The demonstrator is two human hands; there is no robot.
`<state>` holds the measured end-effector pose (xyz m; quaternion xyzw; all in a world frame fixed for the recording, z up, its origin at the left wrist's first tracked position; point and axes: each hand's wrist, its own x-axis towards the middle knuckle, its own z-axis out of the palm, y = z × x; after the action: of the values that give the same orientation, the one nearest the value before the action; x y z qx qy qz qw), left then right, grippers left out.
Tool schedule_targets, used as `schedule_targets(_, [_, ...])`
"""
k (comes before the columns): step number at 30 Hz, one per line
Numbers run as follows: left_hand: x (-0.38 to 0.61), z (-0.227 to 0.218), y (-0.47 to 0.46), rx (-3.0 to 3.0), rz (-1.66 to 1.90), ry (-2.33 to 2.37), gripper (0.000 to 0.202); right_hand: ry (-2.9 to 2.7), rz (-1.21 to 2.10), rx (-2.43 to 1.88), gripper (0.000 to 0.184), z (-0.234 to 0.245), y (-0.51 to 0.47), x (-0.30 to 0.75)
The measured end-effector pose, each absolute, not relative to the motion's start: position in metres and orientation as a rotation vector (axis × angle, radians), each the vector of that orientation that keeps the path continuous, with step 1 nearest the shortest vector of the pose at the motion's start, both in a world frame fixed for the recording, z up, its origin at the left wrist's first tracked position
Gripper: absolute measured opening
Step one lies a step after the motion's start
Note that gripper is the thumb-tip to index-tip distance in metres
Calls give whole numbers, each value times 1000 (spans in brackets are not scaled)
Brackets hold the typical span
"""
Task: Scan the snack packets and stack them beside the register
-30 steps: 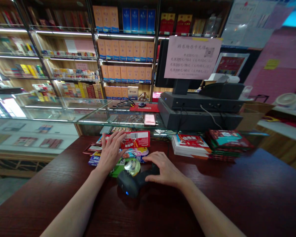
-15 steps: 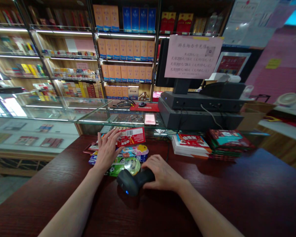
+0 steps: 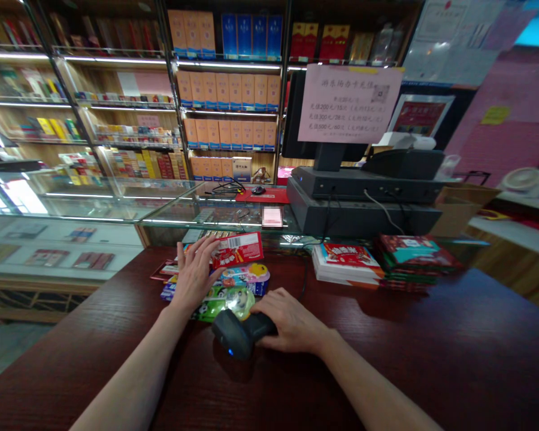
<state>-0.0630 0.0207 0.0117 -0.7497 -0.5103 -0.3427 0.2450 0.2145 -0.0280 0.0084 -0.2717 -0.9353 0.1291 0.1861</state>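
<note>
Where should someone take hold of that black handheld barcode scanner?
Probably the black barcode scanner is best gripped by its narrow handle, coming from above and the right, as the right hand does. The handle lies on its side and is slimmer than the bulky head, so fingers can wrap it.

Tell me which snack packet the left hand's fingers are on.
The red packet with the white barcode strip: the fingers of the left hand lie on its end. It sits at the pile's far edge, beyond the green packet.

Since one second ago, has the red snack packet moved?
Yes: the red snack packet has shifted left, away from the blurred pink card behind it.
</note>
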Motion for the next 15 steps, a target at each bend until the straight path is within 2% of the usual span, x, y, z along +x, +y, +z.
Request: schedule_targets(15, [-63, 12, 21, -2029, -919, -1395, 63, -2431, 296, -833, 54, 19, -26, 222])
